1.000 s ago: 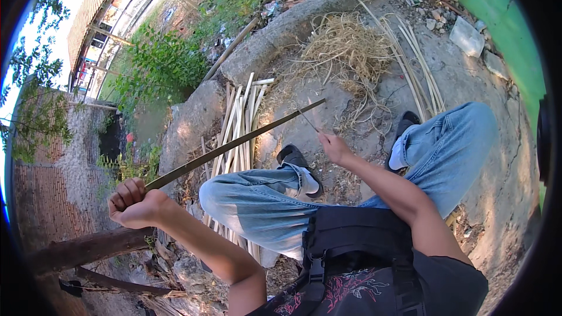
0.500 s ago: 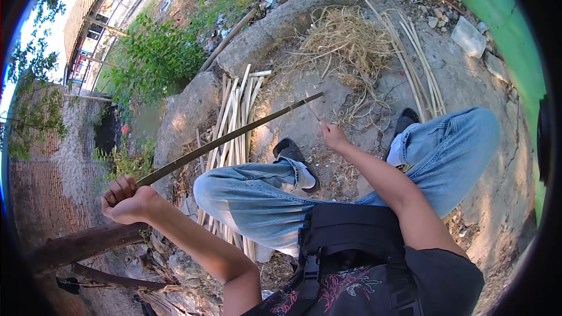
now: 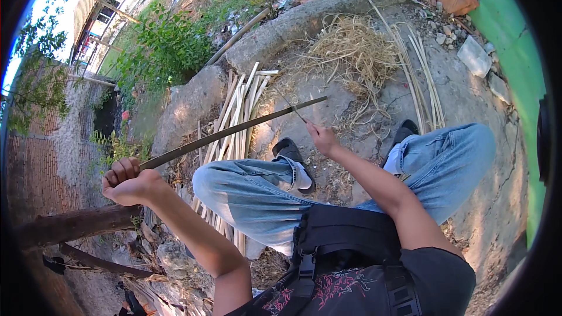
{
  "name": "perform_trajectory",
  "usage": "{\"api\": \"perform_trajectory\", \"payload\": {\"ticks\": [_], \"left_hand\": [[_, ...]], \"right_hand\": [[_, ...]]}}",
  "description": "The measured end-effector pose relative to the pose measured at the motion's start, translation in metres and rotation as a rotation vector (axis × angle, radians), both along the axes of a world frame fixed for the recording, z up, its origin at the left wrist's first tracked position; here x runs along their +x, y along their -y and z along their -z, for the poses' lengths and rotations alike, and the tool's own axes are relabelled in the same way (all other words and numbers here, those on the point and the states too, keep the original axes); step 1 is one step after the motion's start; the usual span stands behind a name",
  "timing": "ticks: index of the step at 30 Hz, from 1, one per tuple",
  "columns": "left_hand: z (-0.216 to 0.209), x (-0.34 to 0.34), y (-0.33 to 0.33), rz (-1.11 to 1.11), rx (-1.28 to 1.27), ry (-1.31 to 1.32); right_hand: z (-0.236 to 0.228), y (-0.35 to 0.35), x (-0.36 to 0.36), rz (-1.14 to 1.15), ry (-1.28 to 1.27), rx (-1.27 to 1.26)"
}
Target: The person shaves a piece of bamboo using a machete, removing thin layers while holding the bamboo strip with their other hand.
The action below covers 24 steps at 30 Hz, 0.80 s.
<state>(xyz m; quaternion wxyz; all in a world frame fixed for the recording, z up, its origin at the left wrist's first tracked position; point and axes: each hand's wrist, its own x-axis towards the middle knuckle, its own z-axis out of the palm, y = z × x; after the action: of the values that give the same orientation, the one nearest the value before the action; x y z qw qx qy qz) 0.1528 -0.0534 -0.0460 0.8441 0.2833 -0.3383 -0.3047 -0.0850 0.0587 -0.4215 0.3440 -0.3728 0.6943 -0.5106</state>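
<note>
My left hand (image 3: 127, 181), at the left, is closed round the near end of a long, dark greenish bamboo strip (image 3: 225, 132). The strip slants up and to the right, its far end beyond my feet. In my closed right hand (image 3: 322, 138) is a thin knife (image 3: 284, 99). The narrow blade points up and left and crosses the strip a little short of its far end; it looks to be touching there. Most of the knife's handle is hidden in my fingers. Under the strip, pale split bamboo strips (image 3: 237, 108) lie in a bundle on the ground.
A tangled heap of pale shavings (image 3: 357, 50) lies ahead of my feet. More long strips (image 3: 418, 76) rest right of it. A stone ledge (image 3: 287, 28) curves behind, a green wall (image 3: 503, 17) stands at right, and a log (image 3: 82, 225) lies at lower left.
My right hand has moved a little left and down, and the blade now lies across the strip further from its tip. My left hand keeps its hold. The whole view has shifted slightly.
</note>
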Motion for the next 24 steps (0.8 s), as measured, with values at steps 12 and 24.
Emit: {"api": "perform_trajectory", "payload": {"ticks": [12,24], "left_hand": [[0.004,-0.011,0.007,0.038,0.022,-0.025],[-0.005,-0.04,-0.012,0.499,-0.122,0.03]], "right_hand": [[0.11,-0.028,-0.061,0.156,-0.135,0.359],[0.074,-0.021,-0.111,0.216,-0.093,0.414]]}}
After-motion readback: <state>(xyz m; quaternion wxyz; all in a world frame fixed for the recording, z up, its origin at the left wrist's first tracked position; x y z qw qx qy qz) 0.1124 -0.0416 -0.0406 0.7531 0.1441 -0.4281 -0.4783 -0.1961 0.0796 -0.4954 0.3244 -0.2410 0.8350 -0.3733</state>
